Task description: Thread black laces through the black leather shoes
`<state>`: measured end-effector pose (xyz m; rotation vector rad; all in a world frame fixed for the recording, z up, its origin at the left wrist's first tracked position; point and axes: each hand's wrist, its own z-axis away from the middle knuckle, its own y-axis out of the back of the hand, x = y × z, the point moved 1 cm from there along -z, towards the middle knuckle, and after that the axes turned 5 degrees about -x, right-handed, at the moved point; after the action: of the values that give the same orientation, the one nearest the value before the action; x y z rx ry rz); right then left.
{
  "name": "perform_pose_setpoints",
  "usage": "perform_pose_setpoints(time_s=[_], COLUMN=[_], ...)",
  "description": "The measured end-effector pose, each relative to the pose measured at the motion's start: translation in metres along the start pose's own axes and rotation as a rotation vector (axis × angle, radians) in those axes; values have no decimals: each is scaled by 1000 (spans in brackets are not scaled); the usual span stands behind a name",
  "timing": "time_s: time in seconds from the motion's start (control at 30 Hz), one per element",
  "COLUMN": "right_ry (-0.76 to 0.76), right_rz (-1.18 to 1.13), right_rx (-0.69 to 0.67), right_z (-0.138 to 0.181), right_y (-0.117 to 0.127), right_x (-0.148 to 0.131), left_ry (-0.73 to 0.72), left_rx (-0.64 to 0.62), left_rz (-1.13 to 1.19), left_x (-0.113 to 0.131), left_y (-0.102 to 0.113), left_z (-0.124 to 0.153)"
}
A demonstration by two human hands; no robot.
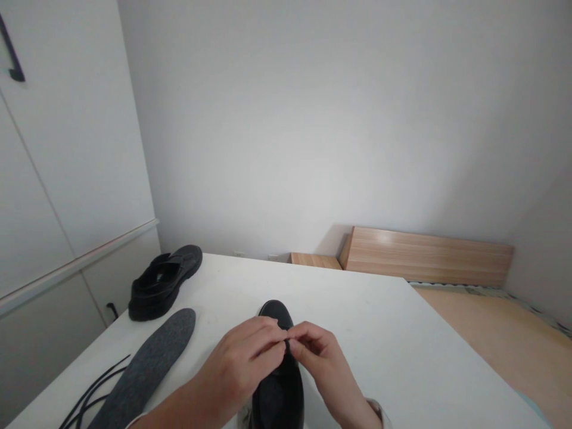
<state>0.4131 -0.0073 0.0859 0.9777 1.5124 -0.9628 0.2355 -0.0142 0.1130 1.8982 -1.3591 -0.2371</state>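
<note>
**Both hands pinched on a lace over the near shoe**

Left hand point(239, 357) and right hand point(319, 351) meet over the black shoe point(277, 387) at the near edge of the white surface point(379, 333). Fingers of both hands are closed, tips nearly touching. A short bit of black lace point(287, 345) shows in the gap between the two sets of fingertips; it looks gripped by both, though which fingers hold it is too small to tell.

Shoe sits directly under the fingers, toe pointing away from the person, heel toward the bottom edge of view. The rounded toe shows just beyond the fingertips; the opening lies just below them, between the wrists.

Left of the fingers, flat on the surface: grey insole point(147, 363), lying diagonally, near the left forearm but apart from it. Further left again, at the surface edge: loose black laces point(92, 393), several strands, just beside the insole's lower end.

Beyond and left of the fingers, well apart: second black shoe point(165, 281), near the far-left corner of the surface, opening facing the camera.

Beyond and right of the fingers, off the surface: wooden headboard point(429, 255) against the wall, bare bed base point(491, 333) in front of it.
</note>
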Motion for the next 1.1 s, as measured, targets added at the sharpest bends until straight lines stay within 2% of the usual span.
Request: perform_pose_setpoints(time_s=[0.07, 0.13, 0.3, 0.4, 0.53, 0.67, 0.77, 0.83, 0.97, 1.1], right_ry=[21, 39, 50, 3, 35, 95, 75, 64, 76, 80], right_rz=[7, 15, -31, -128, -277, -212, -93, -12, 121, 39], right_rx=[40, 76, 280, 378, 386, 202, 47, -1, 22, 73], right_z=[1, 2, 6, 11, 15, 9, 3, 1, 1, 3], right_y=[-1, -1, 15, 27, 26, 8, -8, -16, -18, -12], right_x=[1, 4, 26, 41, 38, 15, 2, -2, -4, -4], left_ry=[12, 113, 668, 825, 815, 662, 507, 471, 505, 683], left_rx=[22, 40, -26, -67, -91, 16, 75, 88, 84, -75], left_rz=[42, 146, 482, 545, 502, 450, 431, 444, 560, 640], left_x=[-5, -13, -34, -43, -44, -31, -16, -8, -6, -15], left_y=[0, 0, 3, 7, 10, 13, 12, 9, -1, -14], left_z=[2, 7, 36, 55, 57, 26, -3, -16, -21, -7])
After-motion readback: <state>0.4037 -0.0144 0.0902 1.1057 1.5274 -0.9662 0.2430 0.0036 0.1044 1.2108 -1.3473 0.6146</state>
